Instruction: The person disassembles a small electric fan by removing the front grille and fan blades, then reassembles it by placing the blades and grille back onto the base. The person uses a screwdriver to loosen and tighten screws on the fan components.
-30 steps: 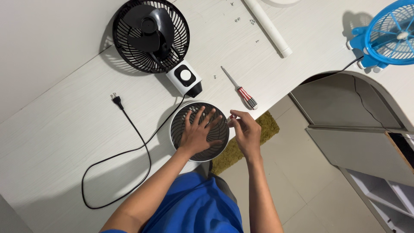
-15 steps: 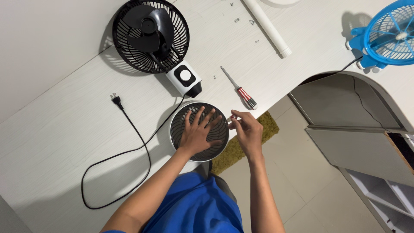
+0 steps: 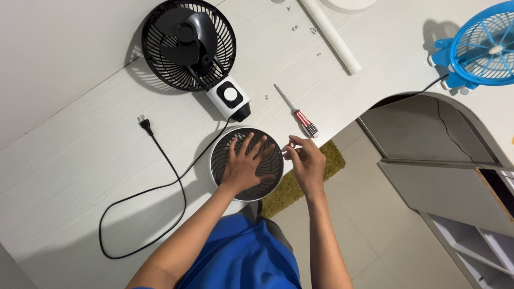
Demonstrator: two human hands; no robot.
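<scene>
Pressing one grille flat, two fans on the table

Inspecting the table (image 3: 69, 176) found one loose round grille (image 3: 246, 163), black mesh in a white rim, lying flat at the near edge, partly overhanging it. The left hand (image 3: 245, 167) lay on top of it, palm down, all five fingers spread across the mesh and gripping nothing. The right hand (image 3: 306, 160) was just beside the grille's right rim, its thumb and forefinger pressed together at the tips; whether they pinched some small part could not be told.

One black fan (image 3: 188, 44) lay beyond the grille, its blades exposed in the rear cage and its white base bearing one round knob. One black cord (image 3: 160, 187) ran from that base in a loop over the table and ended in one plug (image 3: 143, 123). One screwdriver (image 3: 296, 111) with a red-and-white handle lay between the black fan and the right hand, near the table edge and touched by neither hand. One white tube (image 3: 330, 34) lay further off. Several small screws (image 3: 295, 27) were scattered beside it; an exact count was not possible. One blue fan (image 3: 482, 45) stood at the far right, well apart from both hands.
</scene>
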